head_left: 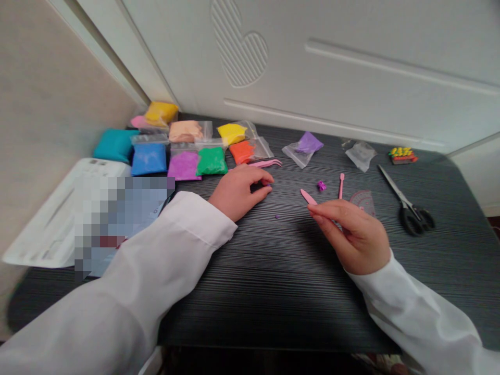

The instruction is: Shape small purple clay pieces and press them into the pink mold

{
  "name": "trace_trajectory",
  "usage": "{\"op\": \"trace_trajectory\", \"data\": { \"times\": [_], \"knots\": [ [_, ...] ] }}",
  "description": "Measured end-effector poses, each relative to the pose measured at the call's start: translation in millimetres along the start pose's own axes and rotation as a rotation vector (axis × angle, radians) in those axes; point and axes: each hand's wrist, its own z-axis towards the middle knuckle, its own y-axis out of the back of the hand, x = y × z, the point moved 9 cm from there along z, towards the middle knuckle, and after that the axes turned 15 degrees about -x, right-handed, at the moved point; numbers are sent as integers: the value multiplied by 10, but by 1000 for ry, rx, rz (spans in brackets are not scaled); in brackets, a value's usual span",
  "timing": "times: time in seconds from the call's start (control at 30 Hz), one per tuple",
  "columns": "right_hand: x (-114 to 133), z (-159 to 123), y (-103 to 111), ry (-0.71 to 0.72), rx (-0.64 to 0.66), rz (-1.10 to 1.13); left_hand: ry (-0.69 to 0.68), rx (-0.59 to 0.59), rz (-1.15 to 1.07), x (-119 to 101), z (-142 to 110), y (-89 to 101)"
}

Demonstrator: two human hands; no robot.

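Observation:
My left hand (242, 192) rests low over the dark table with its thumb and fingertips drawn together. A tiny purple bit of clay (269, 185) shows between those fingertips. Between thumb and forefinger, my right hand (353, 234) pinches a pink clay modelling knife (308, 197), its blade pointing up and left. On the table between the hands lies another tiny purple clay crumb (277, 216). A small magenta clay piece (321, 186) sits just beyond the knife. Pink tweezers (267, 163) lie behind my left hand, partly hidden by it.
Bagged coloured clay (148, 158) crowds the back left, beside a white tray (50, 219) and a blurred screen (128, 208). A purple clay bag (308, 143) lies at the back. Rightward are a pink tool (341, 185), a clear protractor (364, 202), scissors (410, 208) and a colourful yellow-topped piece (402, 155).

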Motion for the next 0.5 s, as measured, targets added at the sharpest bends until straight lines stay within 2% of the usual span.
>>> {"op": "trace_trajectory", "data": {
  "times": [0.33,0.5],
  "knots": [
    [-31,-9,16,-65,48,-50,-5,-11,-15,-8,-6,14],
    [-40,-7,56,-63,-10,-58,-1,-8,-15,-14,-9,13]
  ]
}}
